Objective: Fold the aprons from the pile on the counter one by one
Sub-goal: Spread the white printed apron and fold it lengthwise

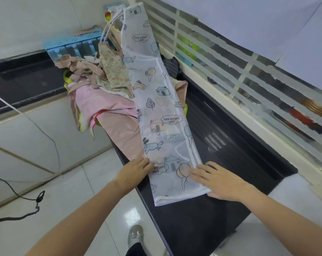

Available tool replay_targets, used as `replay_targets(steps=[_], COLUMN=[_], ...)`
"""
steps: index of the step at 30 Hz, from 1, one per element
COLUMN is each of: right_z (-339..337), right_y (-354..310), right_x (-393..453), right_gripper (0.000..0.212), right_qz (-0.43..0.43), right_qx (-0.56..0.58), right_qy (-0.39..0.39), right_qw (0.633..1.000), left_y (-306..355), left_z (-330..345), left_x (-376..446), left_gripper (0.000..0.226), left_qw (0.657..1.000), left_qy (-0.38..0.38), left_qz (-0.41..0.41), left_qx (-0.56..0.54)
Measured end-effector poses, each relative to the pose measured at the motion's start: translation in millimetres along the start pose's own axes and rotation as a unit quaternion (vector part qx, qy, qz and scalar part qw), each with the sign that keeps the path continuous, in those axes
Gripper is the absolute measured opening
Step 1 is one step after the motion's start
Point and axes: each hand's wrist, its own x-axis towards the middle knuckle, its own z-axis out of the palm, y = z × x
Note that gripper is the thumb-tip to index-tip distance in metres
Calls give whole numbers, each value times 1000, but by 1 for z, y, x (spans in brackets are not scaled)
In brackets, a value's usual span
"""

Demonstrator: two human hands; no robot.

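White printed apron (162, 115): I see it folded into a long strip down the black worktop (221, 209), its far end lying over the pile.
Left hand (133, 172): fingers (144, 161) flat on the strip's left edge; I can't see the tips clearly.
Right hand (217, 182): fingers spread flat on the near right corner, gripping nothing.
Apron pile (101, 89): pink, floral, dotted layers; I can't count them.
Window grille (230, 71): items behind are blurred.

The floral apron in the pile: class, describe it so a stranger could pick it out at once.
Start at the black counter and follow the long white printed apron away from the hands to the pile. The floral apron lies on top, against the white one's left edge. It alone has small pink flowers on green; its neighbours are plain pink or dotted.
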Motion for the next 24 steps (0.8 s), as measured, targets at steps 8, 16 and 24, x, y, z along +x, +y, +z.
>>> replay_targets(steps=[8, 16, 24], right_z=[-44, -48, -44], right_y=[8, 8, -12], right_x=[44, 64, 73], right_gripper=[30, 28, 37], right_qz=[241, 338, 374], right_qx=[308, 420, 441], right_qy=[-72, -130, -108], right_qw=[918, 833, 809], left_y=[14, 9, -9], left_z=[-15, -25, -43], left_x=[-4, -7, 7], left_gripper=[13, 46, 46], left_qw=[981, 849, 811], left_qy=[-59, -125, -190], left_qz=[-45, -311, -399], left_qx=[-177, -409, -384])
